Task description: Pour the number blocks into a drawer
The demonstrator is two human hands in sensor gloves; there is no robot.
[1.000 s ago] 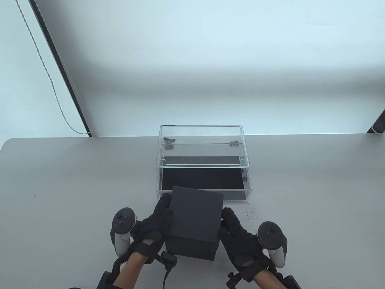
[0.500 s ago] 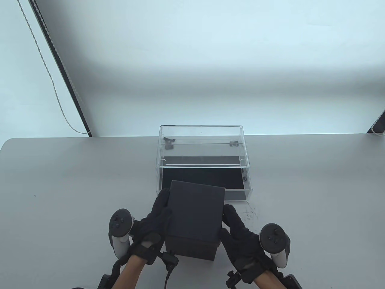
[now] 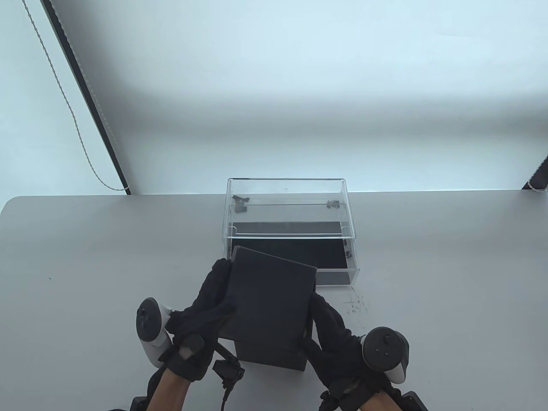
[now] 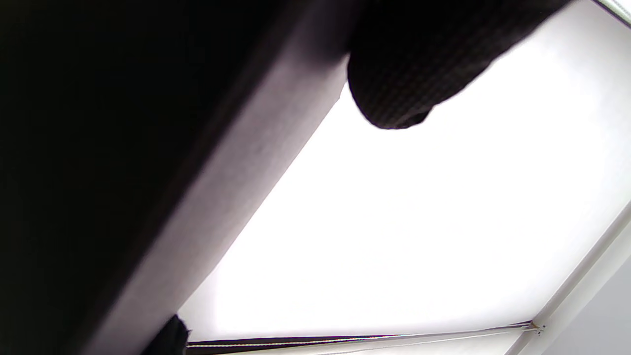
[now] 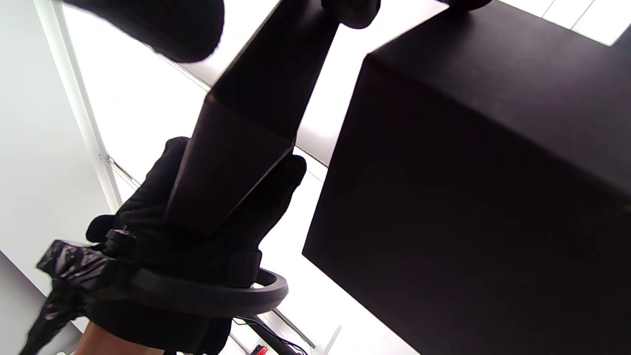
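Observation:
A black cardboard box (image 3: 274, 357) stands at the table's near edge, in front of a clear acrylic case (image 3: 287, 205). The case's drawer (image 3: 299, 252) is pulled out toward me and shows a bare black lining. The box lid (image 3: 267, 299) is off the box and tilted, its far-left corner raised over the drawer's front. My left hand (image 3: 205, 308) grips the lid's left side. My right hand (image 3: 327, 327) holds the lid's right edge, one fingertip against the box. The right wrist view shows lid (image 5: 246, 123), box (image 5: 468, 197) and left hand (image 5: 162, 236) from below. No number blocks show.
Two small dark fittings (image 3: 240, 203) sit inside the clear case at the back. Scuff marks (image 3: 355, 304) lie on the grey table right of the box. A beaded cord (image 3: 77, 124) hangs by the window at far left. The left wrist view shows only the lid's dark surface (image 4: 98, 148).
The lid has come up off the box and tilted, moving forward and left over the drawer's front edge. Both hands rose with it; the left wrist rolled outward.

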